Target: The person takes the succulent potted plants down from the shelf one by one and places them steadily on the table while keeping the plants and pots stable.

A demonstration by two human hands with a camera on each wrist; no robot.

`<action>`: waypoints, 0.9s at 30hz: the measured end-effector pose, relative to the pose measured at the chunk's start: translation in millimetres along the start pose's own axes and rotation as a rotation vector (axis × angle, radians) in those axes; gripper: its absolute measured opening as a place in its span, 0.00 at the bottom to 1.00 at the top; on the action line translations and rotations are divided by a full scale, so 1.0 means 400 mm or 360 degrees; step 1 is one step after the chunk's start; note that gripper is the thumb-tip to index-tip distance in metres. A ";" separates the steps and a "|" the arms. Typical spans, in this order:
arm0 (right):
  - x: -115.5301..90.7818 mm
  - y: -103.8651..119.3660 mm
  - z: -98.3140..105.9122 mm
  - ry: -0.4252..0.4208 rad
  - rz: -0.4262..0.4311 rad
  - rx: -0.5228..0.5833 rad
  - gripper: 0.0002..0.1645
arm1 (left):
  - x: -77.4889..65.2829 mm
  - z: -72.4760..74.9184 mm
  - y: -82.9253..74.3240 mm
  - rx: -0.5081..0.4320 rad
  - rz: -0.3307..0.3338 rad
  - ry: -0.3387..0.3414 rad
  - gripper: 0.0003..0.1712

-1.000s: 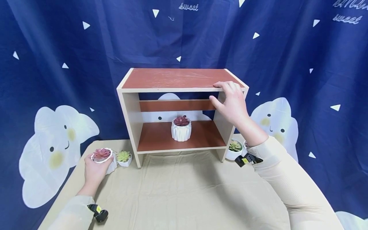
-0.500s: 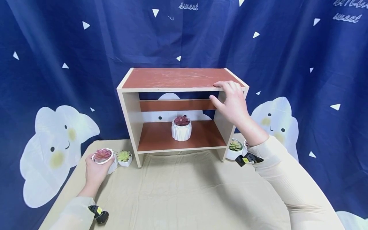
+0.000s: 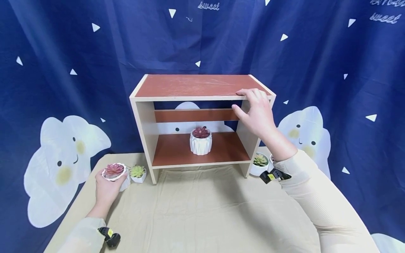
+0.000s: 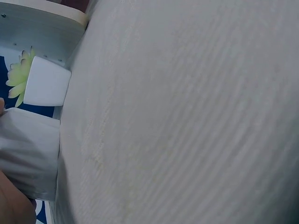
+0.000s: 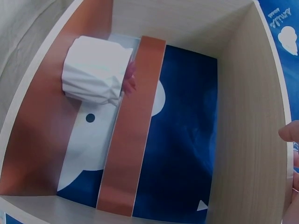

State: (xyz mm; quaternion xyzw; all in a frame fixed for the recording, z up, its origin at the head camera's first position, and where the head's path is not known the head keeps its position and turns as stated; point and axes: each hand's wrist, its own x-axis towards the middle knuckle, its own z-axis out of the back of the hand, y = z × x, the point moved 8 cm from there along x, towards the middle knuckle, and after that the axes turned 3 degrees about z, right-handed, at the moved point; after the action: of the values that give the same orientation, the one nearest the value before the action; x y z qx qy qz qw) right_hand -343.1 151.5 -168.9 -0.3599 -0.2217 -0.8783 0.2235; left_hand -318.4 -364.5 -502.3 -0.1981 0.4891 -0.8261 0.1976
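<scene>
Gripping a small white pot (image 3: 117, 179) with a red succulent, the left hand (image 3: 105, 189) curls round its side at the 9 o'clock edge of the tabletop (image 3: 202, 211); a second pot (image 3: 137, 174) with a green plant sits just beside it at 3 o'clock. Judged light, rigid and likely breakable, with a ribbed wall that should give fair purchase; best held round the body, not the leaves. The right hand (image 3: 257, 114) rests with fingers laid on the shelf (image 3: 196, 88) top's front right corner, thumb below the edge, grasping nothing.

Staged recording set: cloud-print backdrop curtain (image 3: 63, 88), cloth-covered table (image 3: 202, 211).
</scene>
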 end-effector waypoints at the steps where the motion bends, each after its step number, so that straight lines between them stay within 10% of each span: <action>1: 0.000 -0.001 0.001 -0.0001 0.0002 0.0000 0.26 | 0.000 -0.001 -0.001 -0.0002 -0.0005 0.0001 0.56; 27: 0.001 -0.008 -0.001 0.0004 -0.0001 -0.0015 0.26 | -0.009 0.001 -0.013 0.0027 -0.0008 0.0022 0.56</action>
State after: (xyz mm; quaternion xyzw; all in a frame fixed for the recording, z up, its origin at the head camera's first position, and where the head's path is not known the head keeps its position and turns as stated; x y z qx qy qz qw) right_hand -345.6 153.6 -169.5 -0.3597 -0.2176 -0.8798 0.2218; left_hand -315.8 -360.6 -498.0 -0.1920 0.4828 -0.8321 0.1939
